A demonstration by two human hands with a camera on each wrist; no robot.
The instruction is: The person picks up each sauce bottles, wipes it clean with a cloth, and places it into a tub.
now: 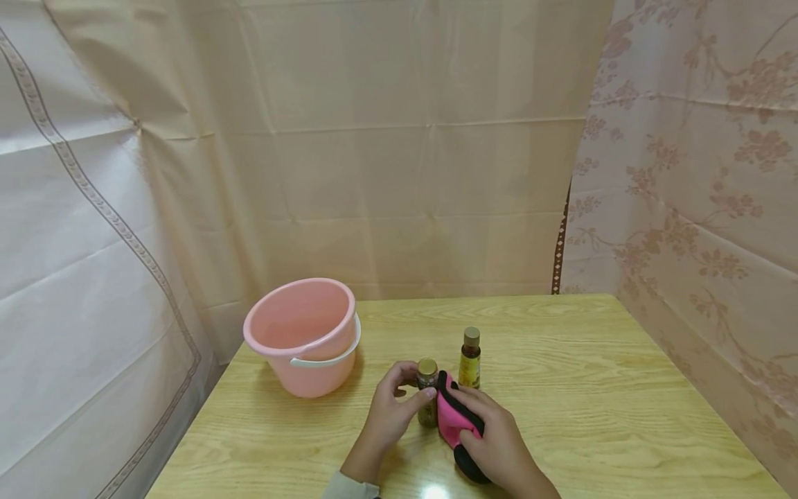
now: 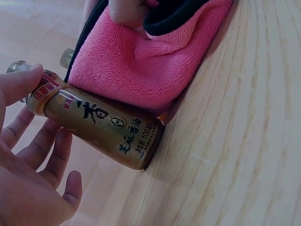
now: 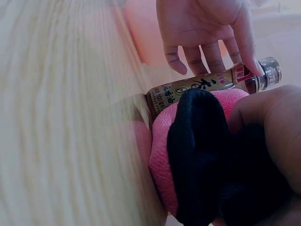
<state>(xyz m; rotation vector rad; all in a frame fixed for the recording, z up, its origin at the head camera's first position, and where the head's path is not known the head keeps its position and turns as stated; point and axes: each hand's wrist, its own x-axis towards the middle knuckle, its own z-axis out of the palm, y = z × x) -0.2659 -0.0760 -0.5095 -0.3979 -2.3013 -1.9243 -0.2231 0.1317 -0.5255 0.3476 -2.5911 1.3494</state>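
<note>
A small sesame oil bottle (image 1: 427, 416) with a gold cap and a brownish-gold label stands upright on the table. My left hand (image 1: 388, 414) pinches it near the neck between thumb and fingers; the lower fingers are spread off the glass in the left wrist view. Bunched in my right hand (image 1: 499, 438) is a pink fleecy cloth (image 2: 136, 70) with black edging, gripped with the thumb over its folds. The cloth lies against the bottle's right side, its lower part down at the tabletop. Just behind the cloth stands a second, dark bottle (image 1: 470, 362) with a yellow label.
A pink bucket (image 1: 312, 381) with a white handle (image 1: 330, 360) stands at the table's back left. The wooden table (image 1: 592, 388) ends at a hanging beige curtain (image 1: 399, 173) behind. Patterned cloth hangs along the right side.
</note>
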